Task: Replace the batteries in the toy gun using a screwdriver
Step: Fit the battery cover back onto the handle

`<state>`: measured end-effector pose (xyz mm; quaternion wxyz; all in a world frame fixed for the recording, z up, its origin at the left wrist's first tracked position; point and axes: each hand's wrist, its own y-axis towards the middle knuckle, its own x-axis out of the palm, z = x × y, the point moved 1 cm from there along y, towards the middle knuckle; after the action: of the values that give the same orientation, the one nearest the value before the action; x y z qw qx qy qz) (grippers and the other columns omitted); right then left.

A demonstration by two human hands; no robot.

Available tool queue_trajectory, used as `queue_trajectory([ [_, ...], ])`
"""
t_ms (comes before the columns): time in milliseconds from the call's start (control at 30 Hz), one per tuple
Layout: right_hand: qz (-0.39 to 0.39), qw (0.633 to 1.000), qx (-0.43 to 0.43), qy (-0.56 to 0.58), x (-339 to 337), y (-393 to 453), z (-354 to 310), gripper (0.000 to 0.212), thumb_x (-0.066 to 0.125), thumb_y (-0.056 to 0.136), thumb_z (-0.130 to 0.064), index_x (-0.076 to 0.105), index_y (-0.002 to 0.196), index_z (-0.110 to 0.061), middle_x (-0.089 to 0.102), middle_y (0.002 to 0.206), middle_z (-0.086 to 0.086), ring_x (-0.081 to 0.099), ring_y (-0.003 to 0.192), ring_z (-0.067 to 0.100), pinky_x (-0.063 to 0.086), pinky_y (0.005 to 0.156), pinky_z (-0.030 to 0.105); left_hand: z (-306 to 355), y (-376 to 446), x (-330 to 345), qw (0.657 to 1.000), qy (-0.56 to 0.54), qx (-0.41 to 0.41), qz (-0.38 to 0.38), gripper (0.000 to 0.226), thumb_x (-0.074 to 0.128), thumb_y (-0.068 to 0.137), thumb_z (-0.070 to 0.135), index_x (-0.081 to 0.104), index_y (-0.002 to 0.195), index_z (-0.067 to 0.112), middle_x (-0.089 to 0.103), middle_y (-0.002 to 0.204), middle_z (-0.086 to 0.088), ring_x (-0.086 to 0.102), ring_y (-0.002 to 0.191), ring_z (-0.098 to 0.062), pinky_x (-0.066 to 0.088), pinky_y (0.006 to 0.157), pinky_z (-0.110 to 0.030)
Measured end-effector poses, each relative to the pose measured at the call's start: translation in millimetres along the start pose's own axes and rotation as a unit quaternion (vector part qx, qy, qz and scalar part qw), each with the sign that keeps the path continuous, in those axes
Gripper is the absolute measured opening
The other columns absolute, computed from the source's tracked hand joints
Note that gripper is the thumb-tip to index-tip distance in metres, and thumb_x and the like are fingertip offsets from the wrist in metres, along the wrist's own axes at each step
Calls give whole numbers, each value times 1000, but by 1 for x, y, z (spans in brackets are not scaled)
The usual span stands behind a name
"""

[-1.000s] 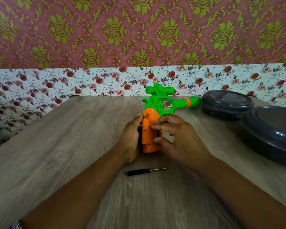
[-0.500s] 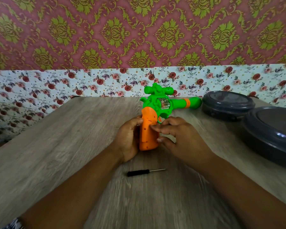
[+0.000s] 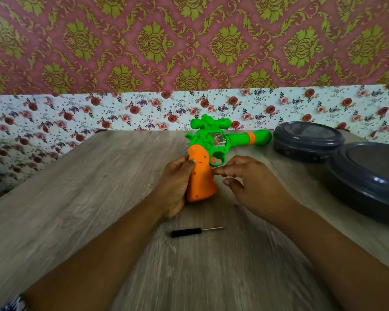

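A green toy gun (image 3: 213,140) with an orange grip (image 3: 201,178) lies on its side on the wooden table (image 3: 76,198), barrel pointing right. My left hand (image 3: 175,182) grips the orange grip from the left, thumb on its upper edge. My right hand (image 3: 254,185) hovers just right of the grip, fingers loosely curved, fingertips near the grip's right edge; whether they touch it I cannot tell. A small black-handled screwdriver (image 3: 195,231) lies on the table between my forearms, tip pointing right. No batteries show.
Two round dark grey lidded containers stand at the right: a smaller one (image 3: 308,140) at the back and a larger one (image 3: 368,182) nearer, close to my right forearm. A floral-papered wall (image 3: 121,111) runs along the table's far edge.
The gun has rolled from grip edge-up to lying flat on its side. My right hand has let go of the grip and drawn slightly right. The screwdriver has not moved.
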<state>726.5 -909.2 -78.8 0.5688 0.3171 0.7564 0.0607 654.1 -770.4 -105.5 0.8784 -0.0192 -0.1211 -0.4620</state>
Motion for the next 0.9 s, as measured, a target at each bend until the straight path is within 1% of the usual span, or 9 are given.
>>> queue_trajectory([
  [67,-11,999,34,10,-5,0,2,33,57,87,-8,67,112,-27,64,107,2,56,89,12,43,74,16,0,0,-1,1000,-3,4,-1,33,40,98,17,49,129,6,67,95,-12,65,84,-25,53,81,-42],
  [133,-25,997,65,17,-9,-1,3,28,58,87,-8,69,106,-25,66,105,-4,50,75,-2,33,61,-1,-1,1,-2,1000,-20,-4,1,40,40,98,18,42,136,8,67,96,-12,66,82,-24,54,77,-40],
  [233,-40,994,101,32,-18,0,7,22,61,84,-5,73,95,-20,67,89,-5,48,63,-9,33,54,-6,-2,2,-3,999,-38,-10,-2,44,41,98,17,37,141,8,66,98,-14,65,82,-26,54,76,-40],
  [367,-111,987,110,39,-30,-3,11,11,68,79,-10,73,83,-20,65,73,-11,55,61,-8,37,54,1,-2,3,-4,998,-62,-22,-6,44,42,97,17,39,139,7,64,103,-17,63,87,-29,52,82,-44],
  [467,-177,978,109,30,-30,-6,10,8,73,75,-15,72,77,-23,63,67,-15,56,59,-12,38,55,4,-3,3,-4,996,-74,-41,-8,40,39,98,18,42,136,4,64,99,-17,62,88,-28,49,83,-44],
  [600,-190,977,93,5,-25,-6,5,9,74,73,-14,71,73,-22,66,73,-10,56,69,-3,40,63,11,-2,3,-4,995,-80,-52,-8,39,37,98,18,43,133,3,63,98,-17,61,87,-28,49,82,-42],
  [767,-192,978,82,-24,-22,-6,2,4,74,74,-15,73,78,-16,67,77,-5,55,70,-1,42,67,15,-1,2,-4,995,-77,-58,-6,38,37,98,18,43,133,3,63,100,-18,61,89,-28,48,85,-43],
  [833,-192,977,78,-43,-20,-5,2,5,72,75,-15,73,80,-15,69,81,-2,58,75,5,45,71,20,-1,2,-4,995,-77,-60,-8,39,37,98,18,42,134,5,63,100,-18,61,90,-28,48,86,-43],
  [900,-193,977,70,-60,-18,-5,2,4,71,77,-15,72,80,-15,68,80,-1,58,79,8,44,69,20,-1,1,-4,994,-83,-66,-8,41,37,98,19,40,136,5,64,101,-18,62,90,-28,48,85,-43],
])
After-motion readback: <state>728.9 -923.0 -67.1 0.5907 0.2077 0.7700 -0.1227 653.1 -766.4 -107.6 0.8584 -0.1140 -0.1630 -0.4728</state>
